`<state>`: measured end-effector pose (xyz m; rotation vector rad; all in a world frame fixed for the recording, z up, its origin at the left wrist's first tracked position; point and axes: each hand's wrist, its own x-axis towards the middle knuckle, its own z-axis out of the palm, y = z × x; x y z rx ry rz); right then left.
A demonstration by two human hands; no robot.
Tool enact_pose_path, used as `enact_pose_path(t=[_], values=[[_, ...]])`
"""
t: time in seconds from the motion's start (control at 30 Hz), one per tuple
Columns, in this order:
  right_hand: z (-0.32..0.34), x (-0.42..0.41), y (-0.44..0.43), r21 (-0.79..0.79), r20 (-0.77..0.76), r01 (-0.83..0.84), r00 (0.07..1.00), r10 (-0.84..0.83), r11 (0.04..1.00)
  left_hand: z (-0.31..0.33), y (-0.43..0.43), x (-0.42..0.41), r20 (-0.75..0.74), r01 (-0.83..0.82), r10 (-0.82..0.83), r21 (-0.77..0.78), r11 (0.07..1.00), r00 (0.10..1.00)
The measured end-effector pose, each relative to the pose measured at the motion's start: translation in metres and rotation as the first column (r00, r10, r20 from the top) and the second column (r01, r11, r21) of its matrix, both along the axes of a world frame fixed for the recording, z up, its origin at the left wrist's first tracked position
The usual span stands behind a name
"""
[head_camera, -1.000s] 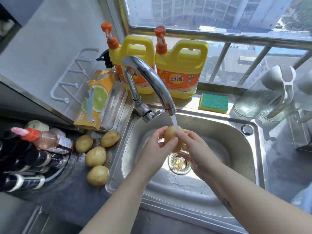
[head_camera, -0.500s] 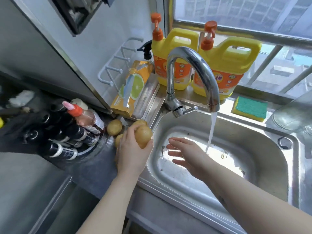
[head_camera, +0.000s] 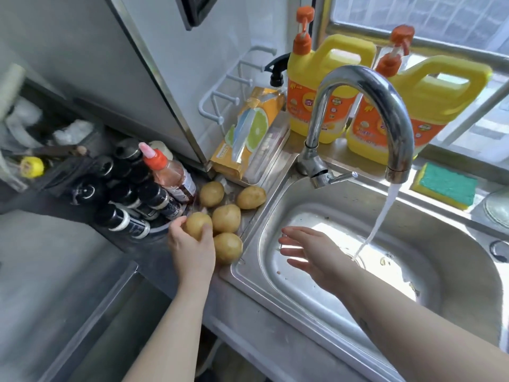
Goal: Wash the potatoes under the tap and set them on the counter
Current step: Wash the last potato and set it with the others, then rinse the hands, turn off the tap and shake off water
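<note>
Left hand [head_camera: 192, 249] grasping tan oval potato [head_camera: 197, 225] at counter edge beside steel sink [head_camera: 275, 285] — touching four others [head_camera: 226, 218]. Right hand [head_camera: 311, 252] released, empty over basin. Risk: wet potato rolling, nudging pile sinkward.

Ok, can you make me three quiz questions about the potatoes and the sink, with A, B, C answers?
1. Where are the potatoes?
A in the sink
B on the counter left of the sink
C on the windowsill

2. How many potatoes are there?
A three
B five
C eight

3. Is the tap running?
A yes
B no
C it is covered

Answers:
B, they sit beside the sink, by the bottles.
B, four lie there and the left hand holds one potato.
A, water falls from the tap; the right hand is empty.
</note>
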<state>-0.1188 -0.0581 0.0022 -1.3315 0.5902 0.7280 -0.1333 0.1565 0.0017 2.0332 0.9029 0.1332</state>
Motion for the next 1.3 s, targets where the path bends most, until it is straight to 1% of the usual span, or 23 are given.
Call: enact_pose_path(t=[0.23,0.4,0.5,0.57,0.6,0.67,0.7,0.73,0.77,0.8,0.83,0.9,0.93,0.97,1.03,1.07,1.13,1.23,1.3], values=[[-0.004,-0.002,0.0,-0.002,-0.005,0.006,1.0,-0.006,1.0,-0.002,0.003,-0.003,-0.072,-0.072,0.067,-0.075,0.995,0.995],[-0.003,-0.001,-0.003,-0.01,-0.007,0.017,1.0,-0.017,1.0,-0.006,0.0,-0.002,-0.187,-0.01,0.002,-0.04,0.999,0.982],[-0.001,-0.001,-0.007,-0.016,-0.004,0.027,1.0,-0.027,1.0,-0.004,-0.006,-0.005,-0.193,0.01,-0.014,-0.025,1.0,0.981],[0.001,-0.001,-0.01,-0.031,0.011,0.054,0.998,-0.054,0.998,-0.001,-0.012,-0.008,-0.172,0.033,-0.027,0.033,0.999,0.985],[0.002,-0.001,-0.012,-0.041,0.029,0.094,0.995,-0.093,0.995,0.0,-0.014,-0.01,-0.154,0.049,-0.036,0.085,0.995,0.987],[0.006,0.0,-0.018,-0.062,0.072,0.237,0.97,-0.232,0.97,0.003,-0.022,-0.012,-0.074,0.108,-0.093,0.242,0.964,0.993],[0.007,0.001,-0.022,-0.069,0.088,0.322,0.945,-0.316,0.944,0.005,-0.029,-0.012,-0.003,0.149,-0.155,0.299,0.943,0.988],[0.008,0.002,-0.028,-0.072,0.095,0.401,0.914,-0.394,0.913,0.006,-0.038,-0.01,0.076,0.198,-0.234,0.32,0.927,0.969],[0.009,0.003,-0.034,-0.073,0.093,0.468,0.882,-0.461,0.881,0.006,-0.051,-0.007,0.141,0.269,-0.321,0.296,0.917,0.937],[0.011,0.003,-0.04,-0.071,0.087,0.523,0.852,-0.517,0.85,0.009,-0.068,-0.003,0.174,0.36,-0.408,0.251,0.898,0.896],[0.012,0.004,-0.047,-0.068,0.082,0.566,0.824,-0.561,0.822,0.01,-0.086,0.0,0.173,0.466,-0.496,0.19,0.864,0.851],[0.016,0.004,-0.06,-0.066,0.088,0.623,0.781,-0.618,0.779,0.015,-0.126,0.007,0.106,0.66,-0.66,0.036,0.75,0.744],[0.019,0.004,-0.066,-0.063,0.096,0.642,0.766,-0.635,0.764,0.016,-0.144,0.011,0.065,0.723,-0.72,-0.049,0.69,0.691],[0.022,0.004,-0.072,-0.061,0.107,0.654,0.755,-0.647,0.754,0.017,-0.159,0.015,0.042,0.763,-0.764,-0.099,0.638,0.644],[0.025,0.003,-0.085,-0.06,0.141,0.667,0.742,-0.656,0.742,0.016,-0.18,0.027,0.028,0.811,-0.814,-0.12,0.573,0.58],[0.026,0.002,-0.091,-0.064,0.164,0.664,0.743,-0.648,0.745,0.016,-0.186,0.035,0.028,0.814,-0.818,-0.123,0.568,0.575],[0.028,-0.001,-0.103,-0.098,0.197,0.634,0.768,-0.609,0.767,0.018,-0.192,0.053,0.022,0.8,-0.805,-0.122,0.587,0.593],[0.029,-0.006,-0.112,-0.144,0.211,0.589,0.803,-0.557,0.795,0.02,-0.19,0.076,0.012,0.799,-0.8,-0.068,0.597,0.599],[0.029,-0.008,-0.111,-0.143,0.209,0.565,0.82,-0.533,0.813,0.02,-0.185,0.086,0.016,0.806,-0.806,-0.042,0.59,0.591]])
